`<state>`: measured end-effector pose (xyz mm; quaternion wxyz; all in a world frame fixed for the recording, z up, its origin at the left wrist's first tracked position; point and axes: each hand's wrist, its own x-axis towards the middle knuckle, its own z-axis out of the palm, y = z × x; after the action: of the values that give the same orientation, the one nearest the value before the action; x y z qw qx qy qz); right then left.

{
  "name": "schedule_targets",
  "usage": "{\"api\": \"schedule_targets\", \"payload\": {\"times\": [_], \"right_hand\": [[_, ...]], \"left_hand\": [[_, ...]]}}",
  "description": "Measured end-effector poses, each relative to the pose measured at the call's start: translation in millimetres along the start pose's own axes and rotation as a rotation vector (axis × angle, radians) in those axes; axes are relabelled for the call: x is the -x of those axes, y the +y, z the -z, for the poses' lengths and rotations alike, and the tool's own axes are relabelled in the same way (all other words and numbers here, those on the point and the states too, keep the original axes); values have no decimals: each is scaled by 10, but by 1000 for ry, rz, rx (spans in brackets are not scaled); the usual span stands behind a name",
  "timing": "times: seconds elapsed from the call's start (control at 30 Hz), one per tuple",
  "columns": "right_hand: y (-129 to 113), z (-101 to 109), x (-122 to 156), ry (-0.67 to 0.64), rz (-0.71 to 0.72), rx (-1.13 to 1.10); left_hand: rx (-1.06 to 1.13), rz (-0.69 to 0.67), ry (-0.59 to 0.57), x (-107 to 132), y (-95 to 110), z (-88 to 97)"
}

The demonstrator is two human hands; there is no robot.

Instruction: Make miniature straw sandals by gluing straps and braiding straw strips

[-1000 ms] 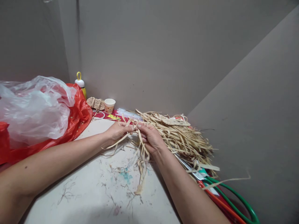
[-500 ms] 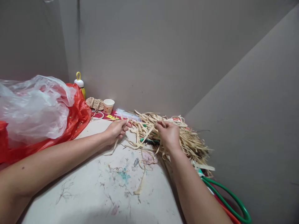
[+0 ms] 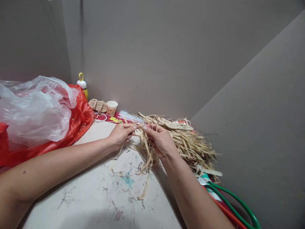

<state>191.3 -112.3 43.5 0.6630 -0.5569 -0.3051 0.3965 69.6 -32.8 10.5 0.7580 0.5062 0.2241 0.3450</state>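
My left hand (image 3: 122, 134) is closed, thumb and forefinger pinching pale straw strips. Close beside it, my right hand (image 3: 159, 137) also pinches straw strips (image 3: 148, 152), whose loose ends hang down between the hands. The fingertips of both hands nearly meet; exactly how the strips cross there is too small to make out. Behind and to the right of my right hand lies a large heap of dry straw (image 3: 195, 143). One thin strip trails below my left hand onto the stained white board (image 3: 95, 197).
At left lies a clear plastic bag (image 3: 40, 108) over a red bag (image 3: 83, 117). Behind stand a yellow bottle with white lid (image 3: 82, 84), a woven straw piece (image 3: 97, 105) and a paper cup (image 3: 111, 108). A green loop handle (image 3: 238, 202) lies at lower right. Grey walls (image 3: 143, 57) enclose the back and right.
My right hand has moved left, away from the heap, to meet my left hand. Straw strips now hang beneath it. My left hand has barely moved.
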Motion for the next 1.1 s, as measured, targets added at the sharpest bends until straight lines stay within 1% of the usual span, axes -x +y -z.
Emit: {"api": "schedule_targets", "payload": {"times": [0.07, 0.17, 0.33, 0.5, 0.7, 0.83, 1.1], "right_hand": [[64, -42, 17, -27, 11, 5], [143, -44, 4, -55, 25, 14], [177, -43, -12, -16, 1, -35], [169, -78, 1, -8, -5, -59], [223, -76, -11, 16, 29, 4], [260, -62, -27, 58, 50, 35], [257, -76, -30, 103, 107, 31]], "left_hand": [[-9, 16, -11, 28, 0, -21], [-14, 28, -6, 49, 6, -42], [0, -19, 2, 42, 11, -53], [21, 5, 18, 35, -2, -52], [27, 17, 47, 38, -3, -69], [14, 16, 79, 50, 15, -82], [30, 7, 36, 62, 13, -78]]}}
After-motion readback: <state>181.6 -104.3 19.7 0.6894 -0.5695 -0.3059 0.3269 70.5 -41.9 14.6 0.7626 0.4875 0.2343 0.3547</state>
